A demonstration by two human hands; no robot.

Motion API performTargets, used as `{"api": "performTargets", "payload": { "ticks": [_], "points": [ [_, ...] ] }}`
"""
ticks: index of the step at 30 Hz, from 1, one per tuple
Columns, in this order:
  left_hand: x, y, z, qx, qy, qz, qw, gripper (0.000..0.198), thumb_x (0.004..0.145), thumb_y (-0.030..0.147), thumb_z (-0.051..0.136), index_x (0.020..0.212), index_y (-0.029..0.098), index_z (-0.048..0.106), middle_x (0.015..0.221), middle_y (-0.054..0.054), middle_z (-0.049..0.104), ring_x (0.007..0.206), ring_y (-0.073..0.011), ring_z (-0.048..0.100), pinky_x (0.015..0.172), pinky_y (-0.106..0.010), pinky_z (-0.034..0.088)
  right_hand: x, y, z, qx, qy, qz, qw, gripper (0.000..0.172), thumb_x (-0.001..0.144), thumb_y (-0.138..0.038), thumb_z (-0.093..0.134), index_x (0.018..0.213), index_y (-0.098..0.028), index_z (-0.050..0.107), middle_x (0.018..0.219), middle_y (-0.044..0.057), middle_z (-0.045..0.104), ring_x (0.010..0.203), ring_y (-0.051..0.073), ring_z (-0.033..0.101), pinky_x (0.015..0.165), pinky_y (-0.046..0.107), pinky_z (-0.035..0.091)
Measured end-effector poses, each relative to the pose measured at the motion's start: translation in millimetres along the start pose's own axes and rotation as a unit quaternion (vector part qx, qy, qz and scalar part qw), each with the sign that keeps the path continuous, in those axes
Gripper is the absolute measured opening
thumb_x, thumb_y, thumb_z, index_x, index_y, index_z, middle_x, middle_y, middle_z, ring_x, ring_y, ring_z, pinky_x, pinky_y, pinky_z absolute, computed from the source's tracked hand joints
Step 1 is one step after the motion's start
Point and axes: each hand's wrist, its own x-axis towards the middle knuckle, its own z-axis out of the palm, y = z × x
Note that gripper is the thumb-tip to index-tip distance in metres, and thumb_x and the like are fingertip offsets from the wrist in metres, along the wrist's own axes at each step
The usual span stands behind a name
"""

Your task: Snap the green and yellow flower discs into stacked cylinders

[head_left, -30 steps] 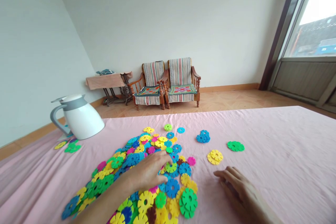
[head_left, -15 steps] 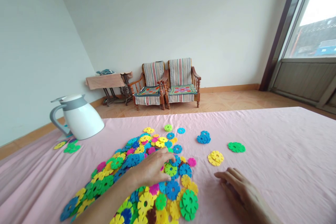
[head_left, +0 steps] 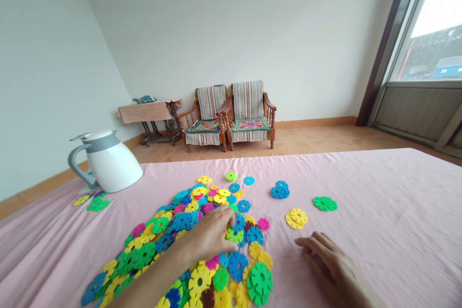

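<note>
Notched plastic discs in blue, green, yellow and pink lie in a wide pile [head_left: 200, 279]. Over its right part is my left hand [head_left: 212, 231], thumb and fingers apart around a lime-green disc [head_left: 234, 236], which still lies on the pile. My right hand [head_left: 327, 260] rests on the cloth right of the pile, fingers loosely stretched and holding nothing. Beyond it lie stacked yellow discs [head_left: 296, 219], blue discs [head_left: 280, 190] and green discs [head_left: 325, 203], each colour in its own small group.
A white and grey jug [head_left: 113, 163] stands at the left on the pink tablecloth [head_left: 390, 202], with a few discs [head_left: 98, 203] beside it. Two wooden armchairs [head_left: 249, 125] and a small cloth-covered table [head_left: 144, 111] stand by the far wall.
My left hand has shifted slightly right and down, and its fingers have curled a little more over the lime-green disc. My right hand has stayed in place.
</note>
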Motion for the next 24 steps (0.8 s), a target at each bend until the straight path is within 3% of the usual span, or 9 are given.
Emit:
{"api": "performTargets", "payload": {
  "ticks": [9,15,20,24],
  "points": [
    [-0.9,11.8,0.8,-0.028,0.002,0.028,0.999,0.047,0.064,0.022,0.069,0.108,0.025,0.054,0.106,-0.002,0.055,0.090,-0.0190,0.052,0.079,-0.028,0.040,-0.4,1.0,0.5,0.001,-0.001,-0.003,1.000,0.025,0.088,-0.021,0.038,0.102,-0.021,0.058,0.081,0.005,0.061,0.077,0.017,0.060,0.066,0.027,0.050],
    [-3.8,12.0,2.4,-0.013,0.003,0.031,0.999,0.033,0.062,0.016,0.067,0.093,0.021,0.057,0.093,-0.001,0.055,0.091,-0.0197,0.052,0.079,-0.027,0.040,1.1,0.1,0.8,0.000,0.003,-0.001,1.000,0.024,0.088,-0.021,0.039,0.101,-0.022,0.059,0.081,0.005,0.061,0.076,0.017,0.060,0.065,0.027,0.050],
    [-6.0,12.6,4.2,-0.015,0.001,0.017,1.000,0.035,0.062,0.019,0.068,0.096,0.021,0.059,0.095,-0.002,0.054,0.094,-0.0206,0.051,0.078,-0.027,0.041,-1.2,1.3,3.3,-0.008,0.039,-0.001,0.999,0.024,0.088,-0.024,0.040,0.099,-0.023,0.061,0.086,0.006,0.063,0.079,0.018,0.061,0.066,0.027,0.050],
    [-7.1,16.8,5.5,-0.012,-0.004,0.010,1.000,0.030,0.063,0.022,0.067,0.092,0.021,0.060,0.093,-0.002,0.054,0.092,-0.0202,0.051,0.075,-0.026,0.041,-3.6,7.7,5.9,-0.006,0.027,-0.014,1.000,0.023,0.087,-0.024,0.042,0.101,-0.023,0.060,0.083,0.005,0.063,0.078,0.017,0.061,0.066,0.026,0.051]
  ]
}}
